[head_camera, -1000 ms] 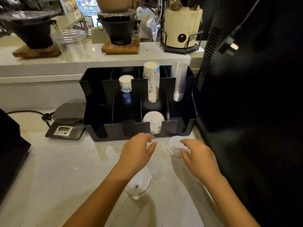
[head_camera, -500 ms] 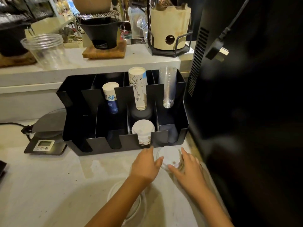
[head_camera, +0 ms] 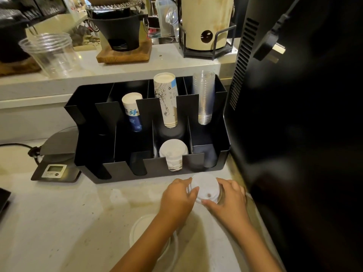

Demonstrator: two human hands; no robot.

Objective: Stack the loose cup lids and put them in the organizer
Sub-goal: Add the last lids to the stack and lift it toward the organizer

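A small stack of white cup lids [head_camera: 205,186] sits on the counter just in front of the black organizer [head_camera: 208,156]. My left hand [head_camera: 177,197] grips its left side and my right hand [head_camera: 228,197] grips its right side, fingers curled around the rim. A stack of white lids [head_camera: 172,153] lies in the organizer's front middle slot. Another pale lid [head_camera: 140,228] lies on the counter under my left forearm, partly hidden.
The organizer also holds paper cup stacks [head_camera: 166,99] and clear plastic cups [head_camera: 203,97]. A digital scale [head_camera: 56,161] stands to its left with a cable. A tall black machine [head_camera: 294,114] walls off the right side. A raised shelf behind carries a clear cup and stoves.
Both hands moved forward and closed in on the lids in front of the organizer, from apart to gripping each side. The view shifted right and closer.
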